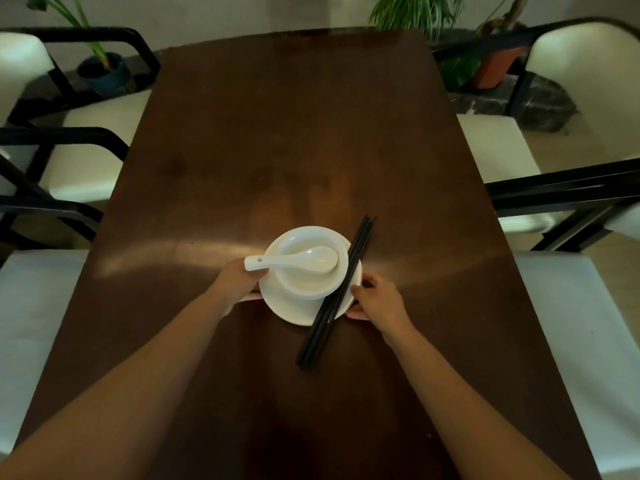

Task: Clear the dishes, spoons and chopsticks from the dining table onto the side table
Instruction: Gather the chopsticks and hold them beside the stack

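both hands, left hand (239, 278) and right hand (375, 299), clasp the plate (294, 308) stacked with bowl (311, 258), spoon (294, 259) and chopsticks (332, 299); next, a level lift off the surface (277, 133), lest the chopsticks roll.

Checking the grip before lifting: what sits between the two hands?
Head view: the white plate carrying bowl, spoon and black chopsticks, between left hand and right hand.
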Motion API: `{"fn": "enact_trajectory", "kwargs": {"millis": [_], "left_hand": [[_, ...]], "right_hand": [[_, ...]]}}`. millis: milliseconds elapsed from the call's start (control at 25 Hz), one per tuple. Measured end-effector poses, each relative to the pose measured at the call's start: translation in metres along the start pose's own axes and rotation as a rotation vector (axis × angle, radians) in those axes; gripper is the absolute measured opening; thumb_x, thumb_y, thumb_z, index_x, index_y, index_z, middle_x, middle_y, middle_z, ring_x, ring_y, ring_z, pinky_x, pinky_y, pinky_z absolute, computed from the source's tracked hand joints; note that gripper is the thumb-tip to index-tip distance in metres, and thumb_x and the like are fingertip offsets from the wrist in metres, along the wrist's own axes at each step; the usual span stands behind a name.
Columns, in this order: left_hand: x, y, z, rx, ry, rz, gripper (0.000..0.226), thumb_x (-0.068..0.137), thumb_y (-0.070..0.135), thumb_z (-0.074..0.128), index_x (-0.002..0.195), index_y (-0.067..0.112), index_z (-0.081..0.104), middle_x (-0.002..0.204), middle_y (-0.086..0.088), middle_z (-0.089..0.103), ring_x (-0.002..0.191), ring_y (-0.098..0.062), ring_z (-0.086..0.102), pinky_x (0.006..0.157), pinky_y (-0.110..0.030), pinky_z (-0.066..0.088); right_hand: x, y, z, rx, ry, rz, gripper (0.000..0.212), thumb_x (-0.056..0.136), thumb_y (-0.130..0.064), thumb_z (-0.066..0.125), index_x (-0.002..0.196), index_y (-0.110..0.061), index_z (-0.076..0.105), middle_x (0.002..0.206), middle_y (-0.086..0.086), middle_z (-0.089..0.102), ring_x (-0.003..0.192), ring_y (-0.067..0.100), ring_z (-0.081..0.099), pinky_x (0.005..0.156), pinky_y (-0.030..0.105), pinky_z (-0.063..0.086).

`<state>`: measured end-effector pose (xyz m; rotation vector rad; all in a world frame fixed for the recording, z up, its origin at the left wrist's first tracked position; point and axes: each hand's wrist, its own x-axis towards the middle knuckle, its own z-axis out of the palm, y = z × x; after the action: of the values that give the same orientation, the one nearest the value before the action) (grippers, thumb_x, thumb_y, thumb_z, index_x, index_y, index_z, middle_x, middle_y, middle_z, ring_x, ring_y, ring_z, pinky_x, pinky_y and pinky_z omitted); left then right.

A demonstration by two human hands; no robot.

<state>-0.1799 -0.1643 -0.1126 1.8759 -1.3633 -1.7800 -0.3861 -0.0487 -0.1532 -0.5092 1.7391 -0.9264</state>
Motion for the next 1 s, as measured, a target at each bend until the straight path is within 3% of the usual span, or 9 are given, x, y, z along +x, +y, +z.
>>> {"fn": "enact_trajectory", "kwargs": {"millis": [160, 400, 600, 760, 1000], "left_hand": [[0.005, -0.001, -0.001, 0.006, 0.006, 0.011, 0.026, 0.088, 0.008, 0.058, 0.114, 0.013, 0.056, 0.119, -0.013, 0.060, 0.105, -0.029, 0.059, 0.075, -0.040, 0.053], [-0.004, -0.007, 0.003, -0.045, 0.026, 0.017, 0.030, 0.087, 0.007, 0.059, 0.117, 0.008, 0.058, 0.113, -0.015, 0.063, 0.096, -0.028, 0.062, 0.075, -0.042, 0.053], [-0.022, 0.002, 0.015, -0.057, 0.016, 0.093, 0.024, 0.088, 0.008, 0.057, 0.112, 0.011, 0.060, 0.107, -0.012, 0.065, 0.087, -0.021, 0.064, 0.068, -0.036, 0.053], [-0.046, 0.014, 0.026, -0.079, 0.006, 0.137, 0.028, 0.088, 0.004, 0.055, 0.116, 0.009, 0.058, 0.105, -0.009, 0.063, 0.090, -0.024, 0.063, 0.075, -0.042, 0.054], [-0.100, 0.030, 0.038, -0.063, -0.022, 0.247, 0.024, 0.086, 0.003, 0.058, 0.108, 0.013, 0.060, 0.092, -0.002, 0.064, 0.081, -0.015, 0.063, 0.057, -0.029, 0.054]], "right_hand": [[-0.002, 0.003, 0.002, -0.002, 0.020, -0.040, 0.024, 0.089, -0.012, 0.056, 0.113, -0.017, 0.054, 0.101, 0.011, 0.065, 0.079, 0.019, 0.069, 0.057, 0.022, 0.058], [-0.002, -0.002, -0.005, -0.019, 0.032, -0.030, 0.027, 0.089, -0.010, 0.056, 0.116, -0.012, 0.054, 0.096, 0.011, 0.064, 0.080, 0.022, 0.069, 0.061, 0.027, 0.058], [-0.013, -0.010, -0.026, -0.014, 0.016, -0.051, 0.029, 0.089, -0.010, 0.056, 0.118, -0.013, 0.052, 0.103, 0.009, 0.062, 0.088, 0.024, 0.068, 0.070, 0.035, 0.060], [-0.035, -0.025, -0.050, -0.022, 0.020, -0.064, 0.031, 0.089, -0.011, 0.056, 0.119, -0.013, 0.052, 0.106, 0.012, 0.063, 0.086, 0.022, 0.068, 0.065, 0.030, 0.060], [-0.097, -0.039, -0.082, -0.048, 0.082, -0.167, 0.021, 0.088, -0.012, 0.059, 0.107, -0.017, 0.055, 0.106, 0.005, 0.062, 0.087, 0.022, 0.067, 0.060, 0.026, 0.059]]}}
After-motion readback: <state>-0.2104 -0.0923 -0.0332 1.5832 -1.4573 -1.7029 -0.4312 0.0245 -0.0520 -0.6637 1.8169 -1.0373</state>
